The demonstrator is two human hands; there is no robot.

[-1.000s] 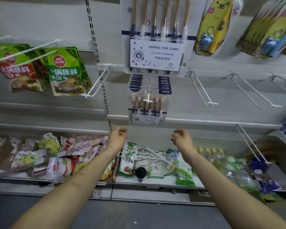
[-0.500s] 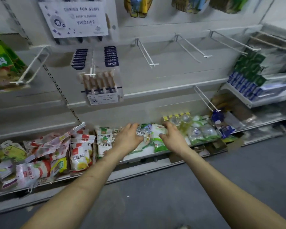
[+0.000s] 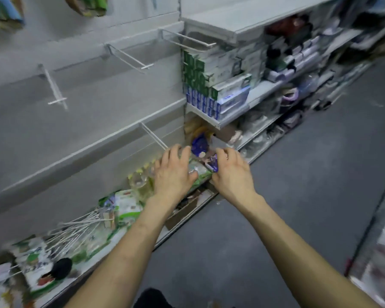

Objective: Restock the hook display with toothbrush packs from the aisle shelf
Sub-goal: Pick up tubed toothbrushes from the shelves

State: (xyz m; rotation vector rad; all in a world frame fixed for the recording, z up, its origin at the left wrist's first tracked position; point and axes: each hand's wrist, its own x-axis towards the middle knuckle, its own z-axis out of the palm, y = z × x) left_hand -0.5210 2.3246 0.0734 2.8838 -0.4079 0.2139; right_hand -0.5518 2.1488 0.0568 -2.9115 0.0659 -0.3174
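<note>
Over the bottom shelf [image 3: 80,274], the left hand [image 3: 173,174] hovered with fingers spread wide; the right hand [image 3: 231,172], loosely open, hung just beside a blue packet [image 3: 213,166].

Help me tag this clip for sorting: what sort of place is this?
Most likely an aisle in a small shop: bare wire display hooks, boxed goods stacked on a metal shelf, and bagged packets crowded lower down.

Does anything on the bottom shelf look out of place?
Yes. A bundle of loose white hooks lies on the bottom shelf among the snack bags, instead of hanging on the back panel.
</note>
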